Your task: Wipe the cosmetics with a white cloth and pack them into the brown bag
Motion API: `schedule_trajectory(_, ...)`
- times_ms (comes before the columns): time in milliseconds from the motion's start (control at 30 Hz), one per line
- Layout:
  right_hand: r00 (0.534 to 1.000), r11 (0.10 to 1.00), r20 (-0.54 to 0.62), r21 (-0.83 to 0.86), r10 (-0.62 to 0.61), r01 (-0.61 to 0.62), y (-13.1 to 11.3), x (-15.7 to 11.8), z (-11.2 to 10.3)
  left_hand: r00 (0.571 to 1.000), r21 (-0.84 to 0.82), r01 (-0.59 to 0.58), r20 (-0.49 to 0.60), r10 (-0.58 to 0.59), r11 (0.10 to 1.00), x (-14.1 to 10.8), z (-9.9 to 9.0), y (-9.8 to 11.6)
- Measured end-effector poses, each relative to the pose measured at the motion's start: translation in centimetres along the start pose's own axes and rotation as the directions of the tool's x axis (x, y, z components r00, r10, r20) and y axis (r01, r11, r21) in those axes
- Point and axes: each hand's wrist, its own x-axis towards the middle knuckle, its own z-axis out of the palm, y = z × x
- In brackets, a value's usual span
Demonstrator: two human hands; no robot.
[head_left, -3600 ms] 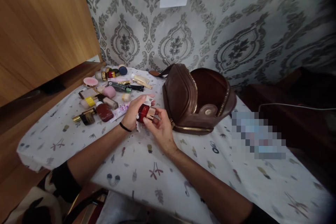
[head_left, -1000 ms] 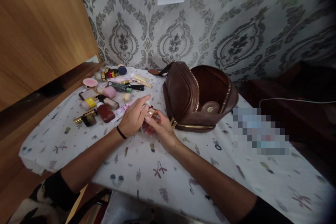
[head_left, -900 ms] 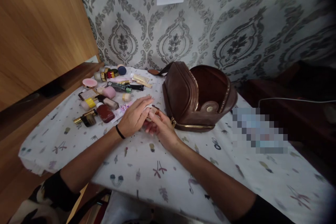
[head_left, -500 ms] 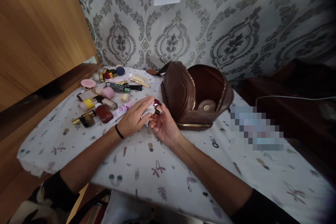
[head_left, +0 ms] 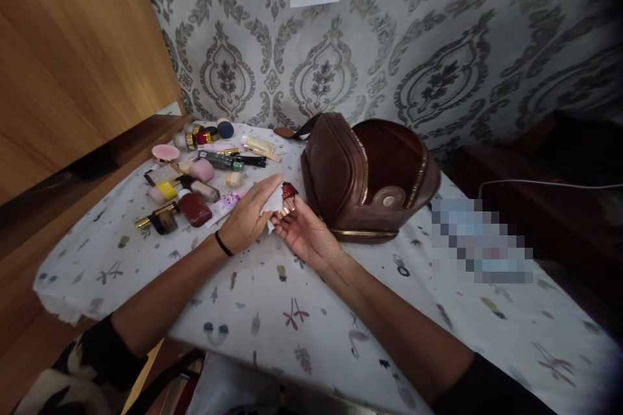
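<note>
Near the middle of the table my right hand [head_left: 311, 237] holds a small dark red bottle [head_left: 289, 191] with a shiny gold-pink part between thumb and fingers. My left hand [head_left: 248, 217], with a black band on the wrist, is closed on a white wipe [head_left: 273, 201] pressed against the bottle's left side. Both hands are close together, just left of an open brown leather bag [head_left: 331, 168]. Part of the bottle is hidden by the wipe and fingers.
Several cosmetics lie at the left back, among them a dark red bottle [head_left: 195, 209], a pink compact [head_left: 165, 154] and a purple-white tube [head_left: 224, 206]. A patterned cloth covers the table [head_left: 243, 318]. A blurred flat item [head_left: 481, 240] lies right of the bag.
The small bottle has turned in my right hand, and more of its red side shows. The wipe has shifted slightly with my left hand. The whole view has moved a little.
</note>
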Motion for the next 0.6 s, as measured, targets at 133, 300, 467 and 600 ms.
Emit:
schedule_trajectory(133, 1.0, 1.0, -0.006, 0.008, -0.02, 0.02, 0.27, 0.12, -0.02, 0.992, 0.091, -0.123, 0.026, 0.121, 0.988, 0.09, -0.22, -0.33)
schedule_trajectory(300, 0.999, 0.997, -0.005, 0.058, -0.044, 0.044, 0.33, 0.23, 0.07, 0.97, 0.147, -0.243, 0.072, 0.234, 0.959, 0.35, -0.72, -0.01)
schedule_trajectory(467, 1.0, 0.992, -0.01, 0.124, 0.001, 0.0, -0.01, 0.09, -0.17, 0.966, 0.106, -0.256, 0.054, 0.252, 0.961, 0.36, -0.7, 0.03)
schedule_trajectory(600, 0.999, 0.986, 0.011, 0.158, 0.049, -0.05, -0.24, 0.08, -0.42, 0.987, 0.074, -0.16, 0.035, 0.158, 0.984, 0.21, -0.4, -0.22)
